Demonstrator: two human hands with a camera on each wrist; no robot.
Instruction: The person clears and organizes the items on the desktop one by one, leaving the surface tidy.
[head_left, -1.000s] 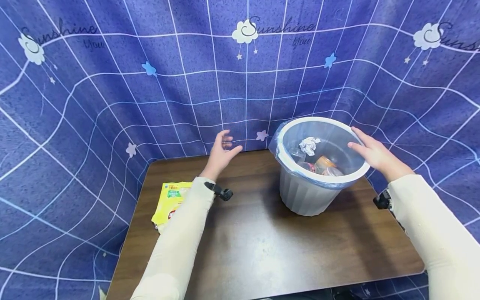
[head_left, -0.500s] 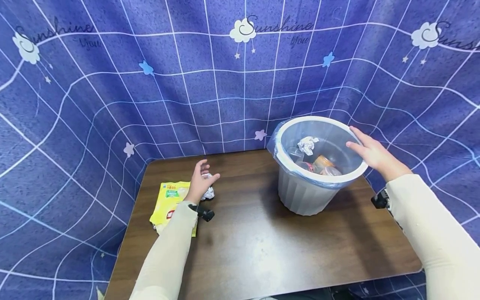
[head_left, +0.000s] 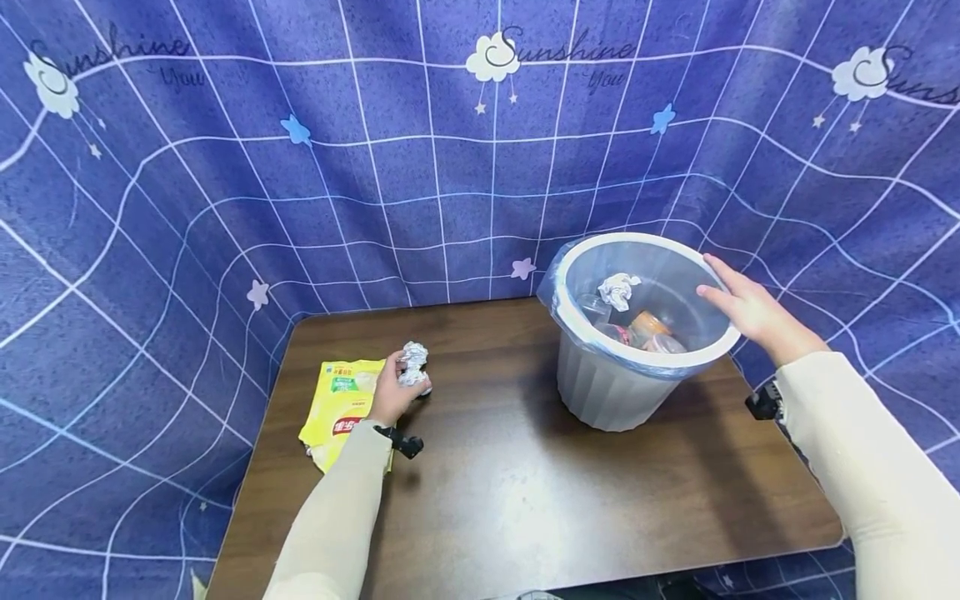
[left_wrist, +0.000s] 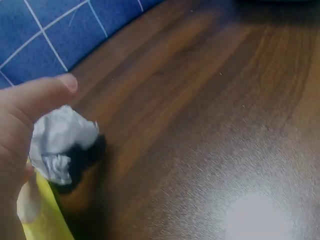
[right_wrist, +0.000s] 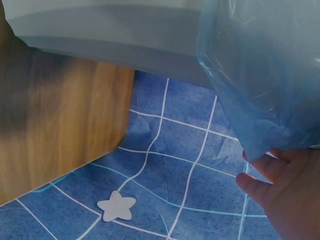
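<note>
In the head view my left hand (head_left: 393,393) is at a crumpled white paper ball (head_left: 414,358) on the table, with fingers curled round its far left side and thumb at its near side. The left wrist view shows the paper ball (left_wrist: 64,135) between thumb and fingers, the thumb reaching over it. My right hand (head_left: 759,317) rests at the right rim of a grey trash bin (head_left: 615,392), fingers fairly straight, thumb over the inside. In the right wrist view its fingertips touch the blue liner bag (right_wrist: 270,100) folded over the rim.
A yellow packet (head_left: 337,412) lies flat at the table's left, partly under my left sleeve. Inside the bin are another paper ball (head_left: 619,292), an orange-topped container (head_left: 649,325) and clear plastic pieces. A blue patterned curtain (head_left: 450,167) surrounds the wooden table (head_left: 487,492).
My left hand has come down and left from mid-air to the paper ball, and its fingers have closed round the ball. My right hand has stayed at the bin rim.
</note>
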